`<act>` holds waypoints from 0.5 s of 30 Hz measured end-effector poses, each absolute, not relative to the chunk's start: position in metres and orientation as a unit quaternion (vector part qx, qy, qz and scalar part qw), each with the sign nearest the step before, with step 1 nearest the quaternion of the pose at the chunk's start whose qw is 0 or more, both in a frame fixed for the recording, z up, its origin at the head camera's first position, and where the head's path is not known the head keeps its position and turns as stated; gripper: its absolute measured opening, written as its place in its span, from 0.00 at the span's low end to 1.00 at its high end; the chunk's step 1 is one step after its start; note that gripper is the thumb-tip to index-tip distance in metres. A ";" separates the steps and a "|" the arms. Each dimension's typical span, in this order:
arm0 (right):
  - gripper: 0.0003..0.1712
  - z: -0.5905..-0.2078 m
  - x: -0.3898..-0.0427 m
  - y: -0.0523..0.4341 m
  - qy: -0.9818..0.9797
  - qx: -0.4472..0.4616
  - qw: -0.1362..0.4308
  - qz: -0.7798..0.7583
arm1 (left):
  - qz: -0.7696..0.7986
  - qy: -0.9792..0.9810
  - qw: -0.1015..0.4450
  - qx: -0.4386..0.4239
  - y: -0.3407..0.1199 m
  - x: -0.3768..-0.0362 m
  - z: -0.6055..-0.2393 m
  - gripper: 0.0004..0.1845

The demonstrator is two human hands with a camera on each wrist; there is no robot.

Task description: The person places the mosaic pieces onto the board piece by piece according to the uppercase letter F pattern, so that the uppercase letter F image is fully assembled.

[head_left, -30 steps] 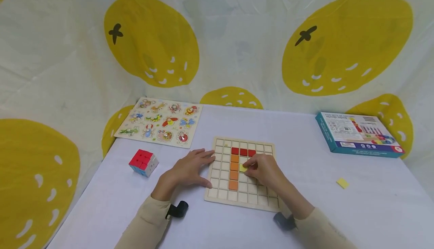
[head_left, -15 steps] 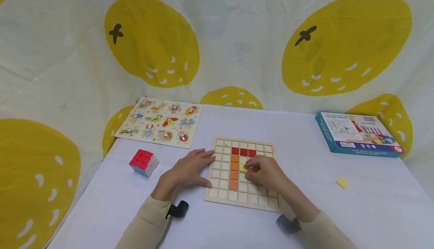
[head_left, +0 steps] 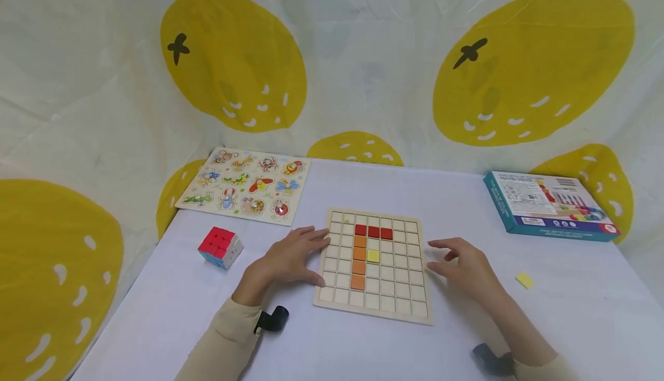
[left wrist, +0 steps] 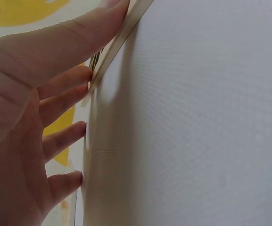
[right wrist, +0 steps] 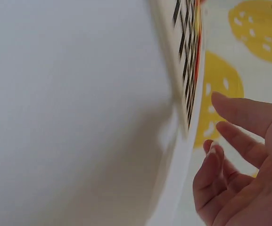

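Observation:
A wooden grid board (head_left: 399,300) lies on the white table in the head view. Red tiles (head_left: 373,232) fill part of its second row, orange tiles (head_left: 358,260) run down one column, and a single yellow tile (head_left: 373,256) sits beside them. My left hand (head_left: 290,260) rests flat, its fingers touching the board's left edge (left wrist: 112,52). My right hand (head_left: 461,266) hovers just right of the board, fingers relaxed and holding nothing. The right wrist view shows those fingers (right wrist: 239,141) apart from the board's edge (right wrist: 187,94).
A loose yellow tile (head_left: 524,279) lies on the table to the right. A teal box (head_left: 550,205) stands at the back right. A colour cube (head_left: 220,247) sits left of my left hand, and an insect picture puzzle (head_left: 244,186) lies behind it.
My right hand let go of the yellow tile, left it in the grid and drew back to the right, off the board. The left hand has stayed put.

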State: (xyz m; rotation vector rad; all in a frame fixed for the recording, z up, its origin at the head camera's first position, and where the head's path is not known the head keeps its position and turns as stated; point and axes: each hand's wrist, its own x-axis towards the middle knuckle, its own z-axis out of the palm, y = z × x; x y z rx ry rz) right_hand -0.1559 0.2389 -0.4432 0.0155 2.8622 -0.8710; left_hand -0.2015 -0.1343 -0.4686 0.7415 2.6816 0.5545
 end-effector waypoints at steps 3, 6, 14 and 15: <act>0.36 -0.443 -0.152 0.272 0.956 0.048 0.107 -0.270 | 0.191 0.934 0.155 0.258 -0.133 -0.202 -0.468 0.49; 0.41 -0.442 -0.147 0.304 0.955 0.081 0.130 -0.253 | 0.185 0.936 0.156 0.257 -0.133 -0.202 -0.467 0.49; 0.50 -0.451 -0.134 0.368 0.958 0.134 0.127 -0.218 | 0.182 0.937 0.162 0.252 -0.132 -0.200 -0.463 0.49; 0.52 -0.453 -0.132 0.373 0.955 0.146 0.132 -0.220 | 0.183 0.936 0.163 0.250 -0.132 -0.200 -0.463 0.49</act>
